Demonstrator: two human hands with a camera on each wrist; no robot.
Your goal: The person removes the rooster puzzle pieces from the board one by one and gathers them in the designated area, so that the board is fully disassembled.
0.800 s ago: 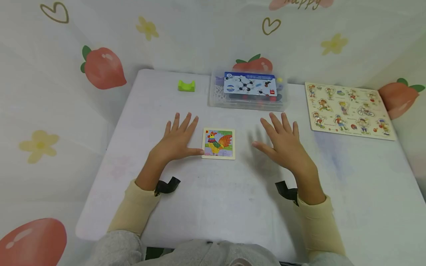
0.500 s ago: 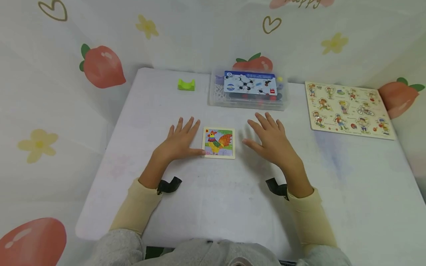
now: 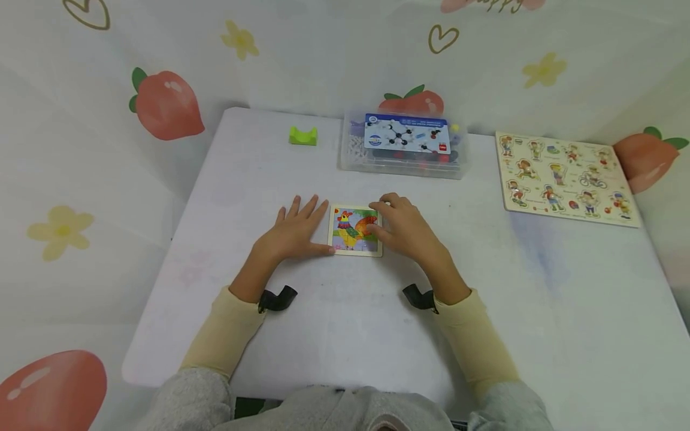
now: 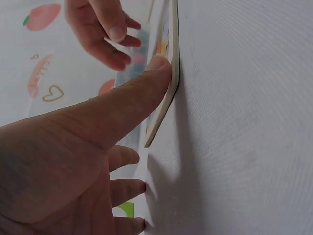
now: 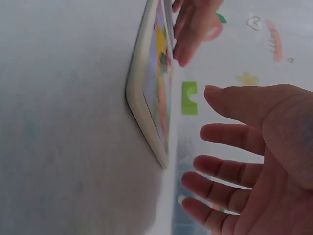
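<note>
A small square rooster jigsaw puzzle (image 3: 349, 231) in a pale frame lies flat on the white table. My left hand (image 3: 291, 237) is at its left side, fingers spread and straight, with the thumb (image 4: 146, 81) resting on the frame's near left corner. Over the puzzle's right edge hovers my right hand (image 3: 405, 230), its thumb and index finger overlapping the tail side in the head view. From the right wrist, loosely bent fingers (image 5: 230, 169) show apart from the puzzle's frame (image 5: 139, 105), with nothing held between them.
Behind the puzzle stands a clear plastic box (image 3: 401, 164) with a blue molecule-picture card and small parts. A lime-green notched block (image 3: 303, 136) sits at the back left. At the back right lies a wooden picture-puzzle board (image 3: 566, 179). A printed cloth (image 3: 302, 66) hangs behind.
My right hand has moved left from beside the puzzle to over its right edge, its fingers bending more. My left hand has shifted slightly right, its thumb staying at the puzzle's corner.
</note>
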